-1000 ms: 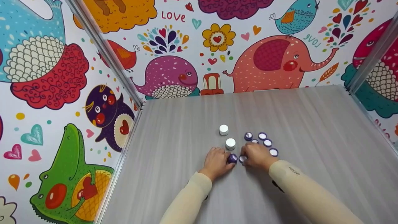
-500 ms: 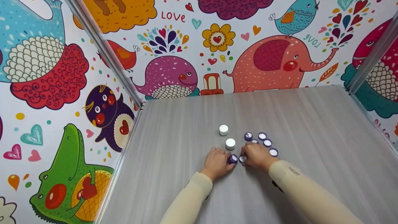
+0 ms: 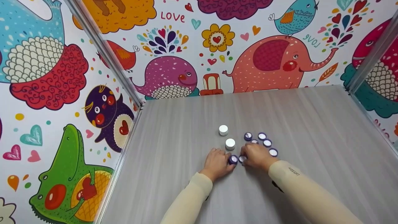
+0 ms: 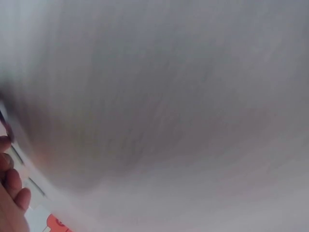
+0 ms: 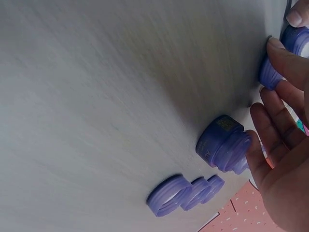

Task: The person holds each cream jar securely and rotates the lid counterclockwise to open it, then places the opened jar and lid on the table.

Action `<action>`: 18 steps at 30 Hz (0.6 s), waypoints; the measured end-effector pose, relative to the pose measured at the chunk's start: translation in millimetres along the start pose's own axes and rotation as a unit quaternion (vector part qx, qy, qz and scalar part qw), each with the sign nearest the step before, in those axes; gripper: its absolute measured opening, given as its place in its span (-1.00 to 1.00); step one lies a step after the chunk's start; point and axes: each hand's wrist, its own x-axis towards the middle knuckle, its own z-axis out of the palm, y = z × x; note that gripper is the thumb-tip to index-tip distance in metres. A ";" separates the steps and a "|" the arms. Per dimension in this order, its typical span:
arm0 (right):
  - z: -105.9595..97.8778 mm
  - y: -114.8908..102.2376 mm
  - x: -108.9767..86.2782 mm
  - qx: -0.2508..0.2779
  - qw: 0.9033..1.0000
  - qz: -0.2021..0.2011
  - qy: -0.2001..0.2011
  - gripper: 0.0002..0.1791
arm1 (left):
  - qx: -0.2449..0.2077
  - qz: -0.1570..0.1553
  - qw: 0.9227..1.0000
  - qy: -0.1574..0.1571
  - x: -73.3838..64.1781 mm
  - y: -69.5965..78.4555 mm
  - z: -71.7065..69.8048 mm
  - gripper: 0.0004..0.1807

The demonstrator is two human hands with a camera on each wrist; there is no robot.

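While left hand (image 3: 218,161) pinches small purple jar (image 3: 233,159) between thumb and fingers, right hand (image 3: 256,154) grips purple piece (image 3: 242,159) just beside it, at grey surface (image 3: 174,140). Five purple-rimmed pieces (image 3: 267,143) cluster beyond and beside right hand; two white jars (image 3: 230,144) stand beyond left hand. Judging by looks: light, stiff plastic, smooth enough to slip, unlikely to crack. Best hold: around side wall, thumb opposite fingertips, leaving white top uncovered.

Head view high, facing down toward twelve o'clock, wrist views near table (image 3: 174,140), head and right wrist sharing my right hand (image 3: 257,154)
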 end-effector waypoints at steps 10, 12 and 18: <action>-0.3 0.3 -0.1 0.007 1.000 -0.005 0.002 -0.73 | 0.004 0.001 1.000 -0.002 -0.3 -0.2 0.8 -0.50; -0.5 0.2 0.1 0.004 1.000 -0.006 0.002 -0.74 | 0.000 0.002 1.000 0.001 -0.5 -0.6 1.1 -0.51; -1.4 0.5 0.1 -0.007 1.000 -0.004 -0.002 -0.75 | -0.012 -0.003 1.000 -0.003 -1.4 -1.1 3.9 -0.50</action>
